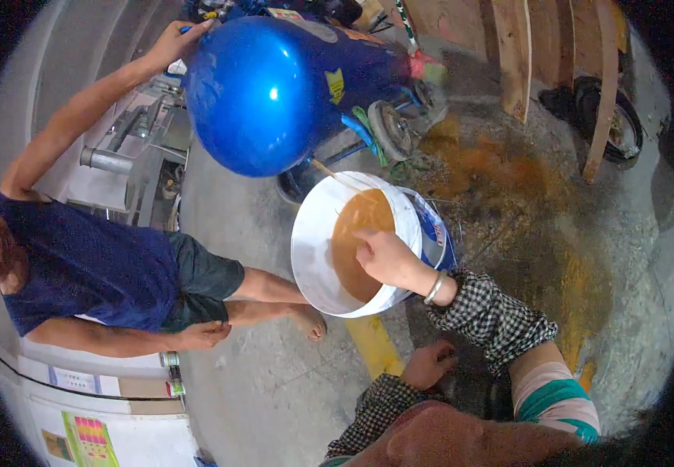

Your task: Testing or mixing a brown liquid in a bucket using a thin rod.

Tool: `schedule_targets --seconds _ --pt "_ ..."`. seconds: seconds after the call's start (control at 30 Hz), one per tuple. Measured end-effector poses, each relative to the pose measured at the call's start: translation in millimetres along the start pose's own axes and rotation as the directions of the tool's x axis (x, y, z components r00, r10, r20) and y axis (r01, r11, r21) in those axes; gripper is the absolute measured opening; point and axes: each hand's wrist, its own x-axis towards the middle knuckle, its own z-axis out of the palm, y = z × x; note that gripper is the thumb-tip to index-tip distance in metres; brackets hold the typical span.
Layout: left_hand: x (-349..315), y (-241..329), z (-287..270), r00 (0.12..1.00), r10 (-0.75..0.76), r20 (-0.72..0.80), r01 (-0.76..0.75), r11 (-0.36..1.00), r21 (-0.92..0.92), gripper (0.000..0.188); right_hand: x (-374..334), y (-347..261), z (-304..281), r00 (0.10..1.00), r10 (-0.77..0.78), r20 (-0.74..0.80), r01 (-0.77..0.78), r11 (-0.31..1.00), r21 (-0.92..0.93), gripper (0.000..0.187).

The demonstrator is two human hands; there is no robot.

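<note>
A white bucket (311,247) holds orange-brown liquid (364,214). Over its near right side reaches my right hand (387,259), in a checked sleeve cover and a pale bangle. Those fingers are curled together at the liquid; whether anything is between them is hidden. Lower down, my left hand (430,364) hangs with curled fingers, nothing visible in it, apart from the bucket. A thin tan stick-like piece (329,171) runs from below a shiny blue tank (251,101) to the bucket's far rim.
At left a person (96,265) in a dark shirt and shorts rests one hand (184,40) on the tank. The tank has a small wheel (389,130). Orange-brown stains (500,171) mark the concrete floor. Wooden boards (514,62) and a black round object (613,117) are at far right.
</note>
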Motion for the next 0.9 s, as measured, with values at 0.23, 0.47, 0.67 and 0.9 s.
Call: schedule_targets --seconds 0.23,0.47,0.67,0.9 --pt "0 -10 5 0.999 0.004 -0.04 -0.006 0.998 -0.056 0.027 3 9 8 0.998 -0.06 0.002 0.06 0.998 -0.005 0.024" --pt "1 13 -10 0.996 -0.086 0.02 0.087 0.993 -0.079 0.031 2 24 4 0.998 -0.041 0.051 0.039 0.998 0.045 0.033" --pt "-5 3 2 0.98 0.091 -0.175 -0.099 0.994 -0.036 0.027 1 4 6 0.995 0.021 0.102 -0.03 0.996 0.084 0.035" --pt "-4 -1 -2 0.985 0.118 -0.123 -0.134 0.982 -0.13 0.029 4 10 5 0.987 0.055 0.153 -0.076 0.989 0.131 0.035"
